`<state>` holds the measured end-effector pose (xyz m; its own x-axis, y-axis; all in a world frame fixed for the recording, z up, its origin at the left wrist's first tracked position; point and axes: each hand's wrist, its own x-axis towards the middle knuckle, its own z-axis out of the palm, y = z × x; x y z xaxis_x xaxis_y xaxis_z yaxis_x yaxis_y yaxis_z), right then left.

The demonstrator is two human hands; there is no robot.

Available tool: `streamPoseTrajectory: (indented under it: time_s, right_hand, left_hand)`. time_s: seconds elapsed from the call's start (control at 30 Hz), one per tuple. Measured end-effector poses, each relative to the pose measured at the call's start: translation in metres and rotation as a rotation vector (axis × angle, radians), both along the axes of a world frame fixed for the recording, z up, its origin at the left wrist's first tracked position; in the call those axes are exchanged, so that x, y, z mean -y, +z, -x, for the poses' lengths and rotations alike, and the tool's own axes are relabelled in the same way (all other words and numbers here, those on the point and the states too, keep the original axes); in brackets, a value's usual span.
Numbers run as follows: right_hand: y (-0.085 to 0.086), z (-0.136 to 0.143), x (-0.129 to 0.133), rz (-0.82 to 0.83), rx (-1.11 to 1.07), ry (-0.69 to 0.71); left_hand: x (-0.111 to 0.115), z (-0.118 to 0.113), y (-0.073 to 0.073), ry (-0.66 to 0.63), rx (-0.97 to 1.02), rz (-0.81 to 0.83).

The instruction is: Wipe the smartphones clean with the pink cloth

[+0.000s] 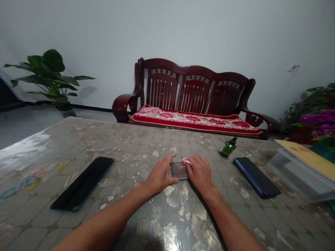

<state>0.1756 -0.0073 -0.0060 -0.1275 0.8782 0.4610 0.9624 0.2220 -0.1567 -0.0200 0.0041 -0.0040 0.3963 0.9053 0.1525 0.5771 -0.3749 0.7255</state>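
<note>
In the middle of the table, a see-through greyish case (180, 170), flat and rectangular like a phone case, lies between my hands. My left hand (161, 174) grips its left end, the thumb along the near edge and the fingers at the far side. My right hand (201, 172) is closed on a crumpled pink cloth (186, 161) over the case's right end. Part of the cloth and the right end of the case are hidden under that hand.
A black phone (83, 183) lies to the left, near several coloured rubber bands (32, 179). On the right are a green spray bottle (228, 147), another dark phone (256, 177) and a clear plastic box (300, 174) with a yellow envelope (309, 157) on top. A wooden bench (193, 89) stands behind the table (125, 136).
</note>
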Motion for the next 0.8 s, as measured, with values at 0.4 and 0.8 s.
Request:
streamPoseTrajectory:
  time_s: [0.4,0.8]
  right_hand:
    - [0.003,0.008,-0.001,0.048,0.012,0.039]
    - [0.008,0.020,0.009,0.019,-0.001,0.214]
  left_hand:
    - [-0.003,0.001,-0.007,0.015,0.016,-0.013]
    - [-0.005,0.000,-0.009,0.016,-0.015,-0.050]
